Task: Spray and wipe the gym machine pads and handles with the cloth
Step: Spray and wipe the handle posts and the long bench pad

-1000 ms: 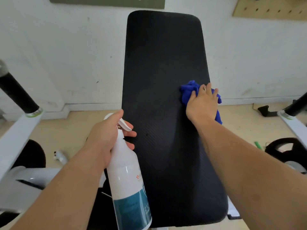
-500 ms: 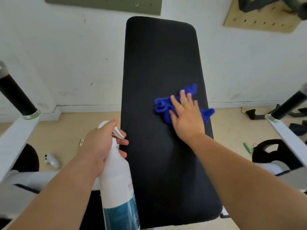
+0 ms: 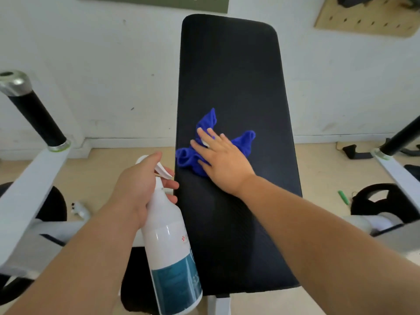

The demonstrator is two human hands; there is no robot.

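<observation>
The right hand (image 3: 221,159) lies flat, fingers straight, pressing the blue cloth (image 3: 200,153) on the black back pad (image 3: 229,76) near its left edge. The left hand (image 3: 138,185) grips the white spray bottle (image 3: 168,242) by its neck, beside the pad.

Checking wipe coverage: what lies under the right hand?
A crumpled blue cloth, pressed flat-fingered by the right hand onto the long black cushioned pad. The cloth's middle and the pad beneath are hidden.

Right hand (image 3: 221,162) flat on blue cloth (image 3: 243,142) atop black pad (image 3: 229,71), left hand (image 3: 136,187) around spray bottle (image 3: 168,242)
</observation>
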